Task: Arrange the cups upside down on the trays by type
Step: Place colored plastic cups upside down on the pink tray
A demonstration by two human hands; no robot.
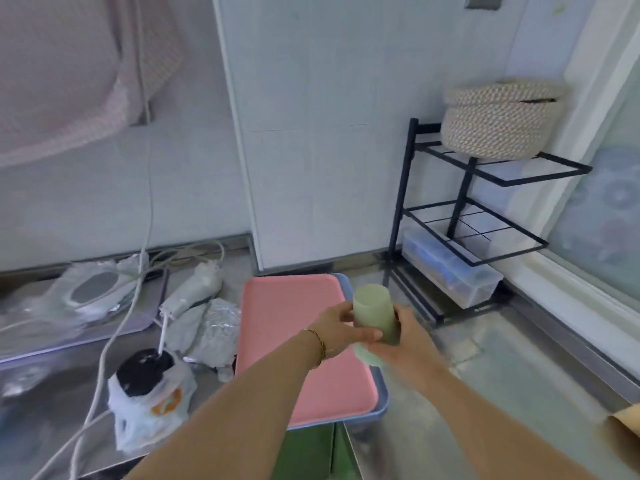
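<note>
A pale green cup (374, 312) is held above the right edge of a pink tray (294, 344), its closed base turned up and away from me. My left hand (341, 332) grips its left side. My right hand (403, 344) grips its lower right part, where a second pale green shape (363, 355) shows beneath the fingers; whether that is another cup I cannot tell. The pink tray lies stacked on a blue tray (380, 400), and a green surface (308, 452) shows under both at the near edge.
A black wire rack (464, 216) with a woven basket (502, 116) on top stands at the right by a window. Left of the trays lie foil packets (211, 327), a bagged black container (149, 375), white cables (114, 334) and a plastic-wrapped item (93, 289).
</note>
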